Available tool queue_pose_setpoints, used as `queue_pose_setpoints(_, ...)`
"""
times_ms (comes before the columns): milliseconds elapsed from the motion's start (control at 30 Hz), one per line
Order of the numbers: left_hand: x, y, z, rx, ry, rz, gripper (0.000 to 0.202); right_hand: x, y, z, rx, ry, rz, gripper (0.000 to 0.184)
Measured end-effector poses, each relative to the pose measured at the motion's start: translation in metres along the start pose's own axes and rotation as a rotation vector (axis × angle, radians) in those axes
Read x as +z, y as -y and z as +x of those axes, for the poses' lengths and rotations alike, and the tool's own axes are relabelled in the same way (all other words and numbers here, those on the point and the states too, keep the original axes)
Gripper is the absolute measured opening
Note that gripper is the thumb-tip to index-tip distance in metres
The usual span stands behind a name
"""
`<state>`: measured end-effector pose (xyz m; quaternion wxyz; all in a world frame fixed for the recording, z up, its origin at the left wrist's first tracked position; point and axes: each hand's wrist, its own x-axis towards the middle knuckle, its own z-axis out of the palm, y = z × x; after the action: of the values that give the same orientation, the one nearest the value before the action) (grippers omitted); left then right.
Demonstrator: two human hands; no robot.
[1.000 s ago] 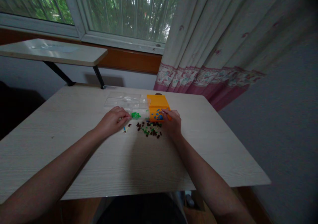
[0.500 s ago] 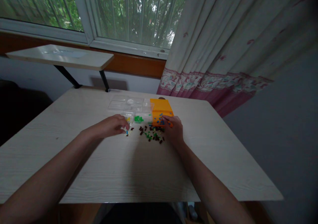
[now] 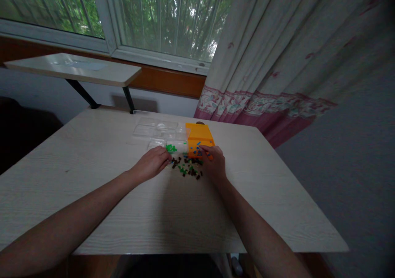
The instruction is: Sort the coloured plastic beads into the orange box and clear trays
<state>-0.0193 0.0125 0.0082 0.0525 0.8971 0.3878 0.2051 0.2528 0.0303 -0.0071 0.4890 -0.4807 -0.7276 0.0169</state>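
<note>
My left hand (image 3: pixel 152 163) is closed, its fingertips together at the left edge of a pile of small brown and green pieces (image 3: pixel 189 169) on the table. What it pinches, if anything, is too small to make out. My right hand (image 3: pixel 215 162) is closed in a pinch over the front of an orange container (image 3: pixel 199 130). Small blue pieces (image 3: pixel 195 151) lie there by the fingertips; I cannot see what they grip. Bright green pieces (image 3: pixel 170 148) sit in a clear compartment just beyond my left fingers.
Clear plastic trays (image 3: pixel 145 130) with compartments stand behind my left hand, beside the orange container. A raised white shelf (image 3: pixel 92 70) on black legs is at the back left of the pale wooden table (image 3: pixel 123 220). A curtain (image 3: pixel 247 64) hangs at the back right.
My left hand has moved right, from the few pieces at the left to the edge of the brown and green pile, and its fingers have closed. My right hand stays nearly in place.
</note>
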Motion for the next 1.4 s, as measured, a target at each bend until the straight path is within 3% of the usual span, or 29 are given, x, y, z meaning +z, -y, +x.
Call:
queue_pose_setpoints(167, 0.007, -0.001, -0.001, 0.004, -0.031, -0.016, 0.02, 0.001, 0.006, 0.001, -0.011, 0.071, -0.021, 0.02)
queue_pose_setpoints(467, 0.0, 0.003, -0.005, -0.022, -0.019, -0.025, 0.02, 0.006, 0.019, -0.005, -0.187, 0.167, -0.001, 0.018)
queue_pose_setpoints(800, -0.001, 0.005, -0.003, 0.031, 0.01, -0.102, 0.017, 0.005, 0.02, -0.005, -0.191, 0.172, -0.001, 0.017)
queue_pose_setpoints(1133, 0.006, 0.0, 0.0, 0.015, 0.019, 0.044, 0.02, 0.005, 0.022, -0.005, -0.193, 0.214, -0.013, 0.017)
queue_pose_setpoints(1400, 0.001, -0.003, -0.001, -0.057, -0.083, -0.125, 0.019, 0.008, 0.032, -0.009, -0.258, 0.303, -0.068, 0.02)
